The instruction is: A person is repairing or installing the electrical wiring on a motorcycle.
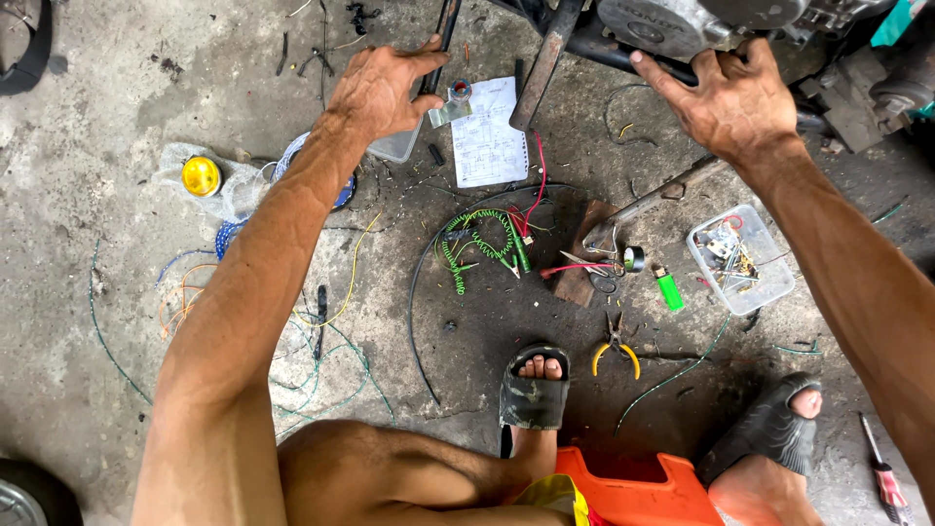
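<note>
Nearest, both my feet sit in dark slide sandals (pixel 534 394) on the stained concrete floor (pixel 97 195), with an orange plastic stool (pixel 633 492) just under me. A red-handled screwdriver (pixel 884 479) lies at near right. Just beyond my left foot are yellow-handled pliers (pixel 615 351).

Mid-field: a coiled green lead with clips (pixel 477 244) sits at centre, a loose black wire arcing around its left side. To its right, scissors and a small tape roll (pixel 633 258) rest on a brown wood block (pixel 584 263), with a green lighter (pixel 668 288) beside them. Right of that is a clear rectangular plastic tub (pixel 740 258) of small parts. At left, thin green, orange and yellow wire offcuts are scattered; further left, a yellow round lamp lens (pixel 202 176) lies on a clear bag.

Farther: a white paper sheet (pixel 487 131), printed with a diagram, lies flat between my hands.

Farthest: left hand (pixel 385 90) is spread, fingertips against a black bar (pixel 446 34); whether it grips, I cannot tell. Right hand (pixel 730 97) has fingers wide, pressed on the black frame tube (pixel 623 54) beneath a grey engine casing (pixel 672 24).
</note>
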